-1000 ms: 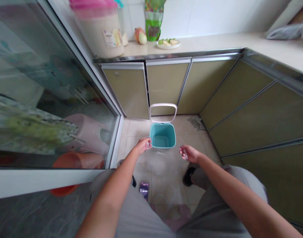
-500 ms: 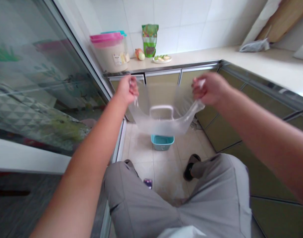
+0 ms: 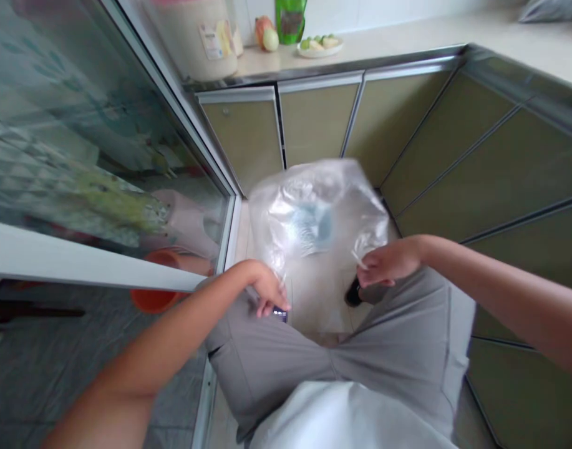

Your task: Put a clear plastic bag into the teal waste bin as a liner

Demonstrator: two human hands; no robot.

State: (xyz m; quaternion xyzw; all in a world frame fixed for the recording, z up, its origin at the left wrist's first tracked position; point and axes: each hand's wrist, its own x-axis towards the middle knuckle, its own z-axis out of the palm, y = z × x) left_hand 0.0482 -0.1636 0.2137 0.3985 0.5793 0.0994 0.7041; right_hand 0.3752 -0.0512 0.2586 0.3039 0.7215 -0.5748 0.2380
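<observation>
A clear plastic bag (image 3: 323, 181) billows out between my two hands, slightly blurred. My left hand (image 3: 267, 290) grips its near left edge with the fingers closed. At the right, my right hand (image 3: 383, 265) pinches the other edge, close above my knee. Through the film a blue-green basin (image 3: 311, 224) shows on the floor, its outline softened by the plastic.
Beige cabinets (image 3: 318, 118) stand ahead and to the right. On the counter are a large tub (image 3: 206, 37), an onion (image 3: 264, 31), a green pouch (image 3: 290, 19) and a plate of cut food (image 3: 319, 48). A glass door (image 3: 173, 156) borders my left; an orange bucket (image 3: 155, 299) lies beyond it.
Both hands have come down and nearer to my knees, bringing the bag with them. It has puffed out and covers the basin from view more fully. My view tilts further down.
</observation>
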